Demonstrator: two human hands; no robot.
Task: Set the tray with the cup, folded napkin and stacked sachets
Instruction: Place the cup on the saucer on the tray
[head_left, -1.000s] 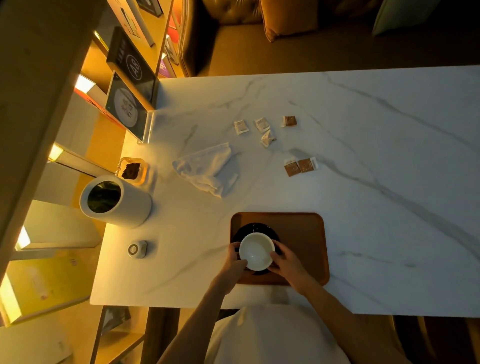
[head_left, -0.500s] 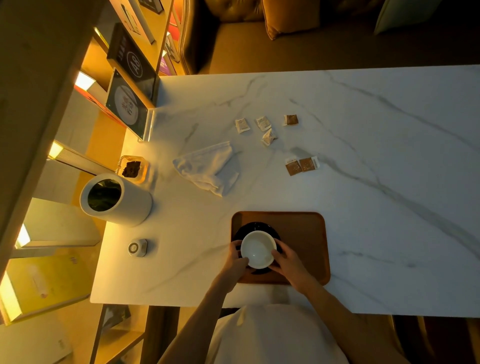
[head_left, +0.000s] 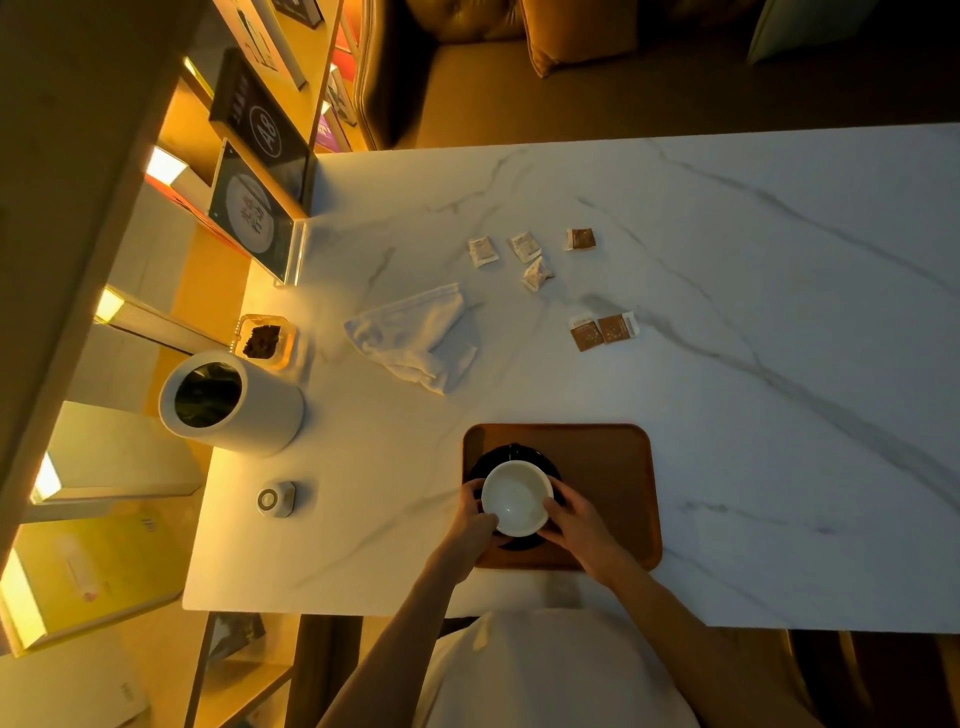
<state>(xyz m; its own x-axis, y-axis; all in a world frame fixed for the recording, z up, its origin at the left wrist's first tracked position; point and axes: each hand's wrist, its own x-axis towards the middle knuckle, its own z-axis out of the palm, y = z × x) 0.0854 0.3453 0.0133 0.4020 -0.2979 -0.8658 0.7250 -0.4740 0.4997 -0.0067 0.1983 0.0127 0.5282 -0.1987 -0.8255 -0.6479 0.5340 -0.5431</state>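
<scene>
On the tray's (head_left: 613, 467) left end, both hands (head_left: 470, 530) (head_left: 574, 522) cup the white cup (head_left: 516, 498), fingers wrapped round its sides; ceramic, probably slippery and breakable.

A round white ceramic cup (head_left: 516, 498) is sitting upright on a black saucer (head_left: 519, 453) at the left end of a brown rounded-rectangle wooden tray (head_left: 608, 467). A crumpled white cloth napkin (head_left: 415, 335) is lying unfolded beyond the tray, and white paper sachets (head_left: 524, 246) and brown paper sachets (head_left: 602, 330) are lying scattered, unstacked, farther back.
</scene>
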